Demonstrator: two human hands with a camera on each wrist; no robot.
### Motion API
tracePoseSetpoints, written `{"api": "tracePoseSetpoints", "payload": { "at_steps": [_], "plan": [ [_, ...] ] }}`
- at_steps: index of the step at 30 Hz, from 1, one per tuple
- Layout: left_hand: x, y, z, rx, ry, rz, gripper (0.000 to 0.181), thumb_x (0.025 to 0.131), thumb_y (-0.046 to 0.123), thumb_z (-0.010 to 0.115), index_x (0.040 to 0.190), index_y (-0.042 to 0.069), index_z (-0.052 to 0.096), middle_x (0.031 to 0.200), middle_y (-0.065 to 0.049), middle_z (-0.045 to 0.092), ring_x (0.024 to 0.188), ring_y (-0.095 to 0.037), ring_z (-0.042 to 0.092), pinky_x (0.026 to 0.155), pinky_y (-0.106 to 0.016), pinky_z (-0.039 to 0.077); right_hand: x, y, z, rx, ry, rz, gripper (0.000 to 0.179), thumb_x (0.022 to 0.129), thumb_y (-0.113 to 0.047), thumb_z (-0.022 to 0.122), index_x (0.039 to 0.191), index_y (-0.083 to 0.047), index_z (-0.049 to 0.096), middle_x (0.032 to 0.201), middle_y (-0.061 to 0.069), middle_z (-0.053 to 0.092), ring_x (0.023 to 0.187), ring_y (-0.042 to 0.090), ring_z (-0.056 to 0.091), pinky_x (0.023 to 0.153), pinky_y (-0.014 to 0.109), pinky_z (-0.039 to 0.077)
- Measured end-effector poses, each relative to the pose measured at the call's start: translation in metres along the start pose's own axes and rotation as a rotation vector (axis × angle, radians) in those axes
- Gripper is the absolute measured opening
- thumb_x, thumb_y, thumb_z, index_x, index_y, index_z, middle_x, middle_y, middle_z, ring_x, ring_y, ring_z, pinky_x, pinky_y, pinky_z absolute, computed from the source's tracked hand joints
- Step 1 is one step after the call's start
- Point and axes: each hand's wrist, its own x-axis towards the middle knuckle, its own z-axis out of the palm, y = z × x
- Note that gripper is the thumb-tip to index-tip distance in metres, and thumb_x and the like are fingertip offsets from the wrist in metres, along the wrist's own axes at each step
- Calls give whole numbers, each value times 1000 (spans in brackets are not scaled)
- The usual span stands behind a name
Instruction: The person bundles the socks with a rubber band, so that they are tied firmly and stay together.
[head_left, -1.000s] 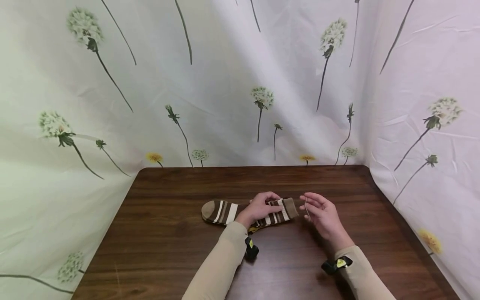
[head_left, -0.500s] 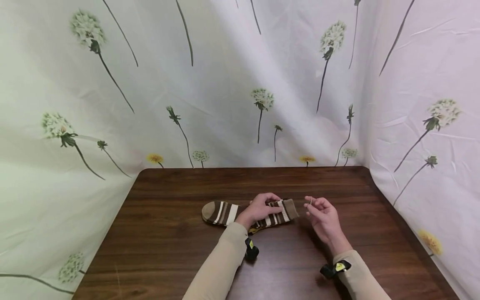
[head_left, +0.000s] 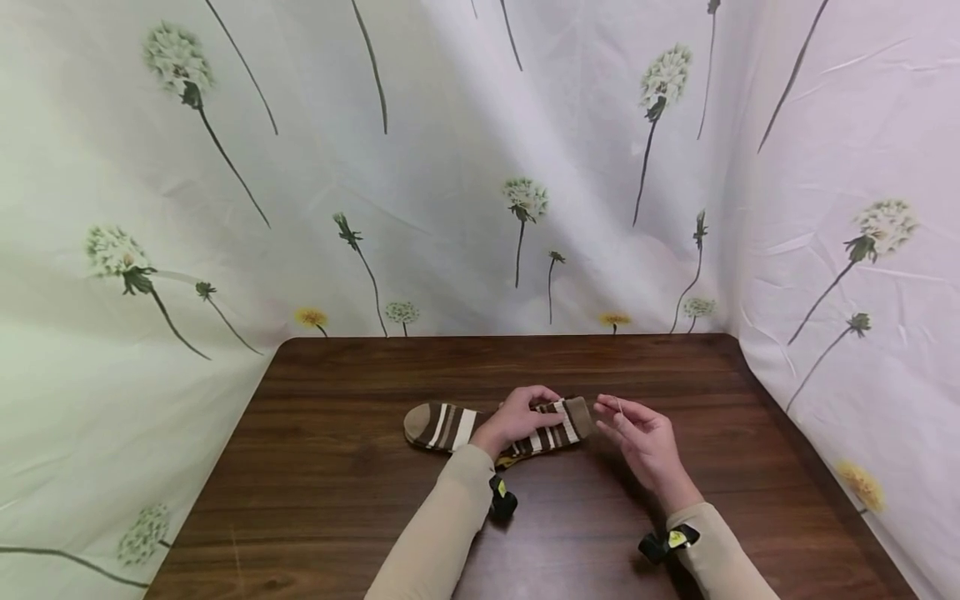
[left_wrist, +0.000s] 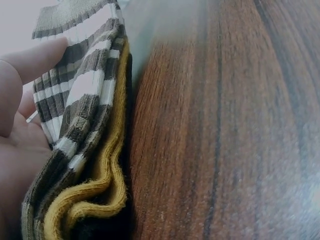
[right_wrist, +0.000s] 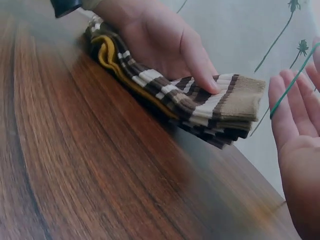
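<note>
A stack of brown, white and tan striped socks lies across the table, tan toes to the left and ribbed cuffs to the right. My left hand grips the stack near the cuffs, thumb on top and fingers at its far side. Yellow sock fabric shows in folds along the near side in the left wrist view. Just right of the cuffs, my right hand holds a thin green rubber band stretched over its spread, mostly straight fingers. Between hand and cuffs there is a small gap.
The dark wood-grain table ends at a back edge against a white curtain printed with dandelions. A black wrist camera is strapped to the left wrist, and another to the right.
My right hand drew back slightly to the right with the rubber band, then came left again toward the cuffs. The left hand and the socks have stayed in place.
</note>
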Motion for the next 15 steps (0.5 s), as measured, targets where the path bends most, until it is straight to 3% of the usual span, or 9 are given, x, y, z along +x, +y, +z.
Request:
{"api": "tracePoseSetpoints", "payload": {
  "at_steps": [5,10,15],
  "plan": [
    [0,0,-1,-13,1,-1,27,95,28,80,119,16,74,132,-4,65,110,-20,59,91,-41,52,-1,-2,-2,-53,11,-1,41,103,22,41,138,11,59,139,19,66,129,29,64,101,46,56],
    [-1,0,-1,-11,0,7,26,95,27,80,118,16,75,130,-4,66,114,-20,58,98,-44,50,-2,-7,-1,-76,17,8,51,100,25,43,149,11,47,149,19,59,136,30,59,103,48,55],
    [-1,-1,-2,-25,-4,12,27,95,26,81,119,16,75,128,-3,66,111,-19,58,95,-42,51,-2,-15,-1,-173,50,21,60,96,26,50,153,12,35,158,24,47,142,33,53,104,51,54]
  ]
}}
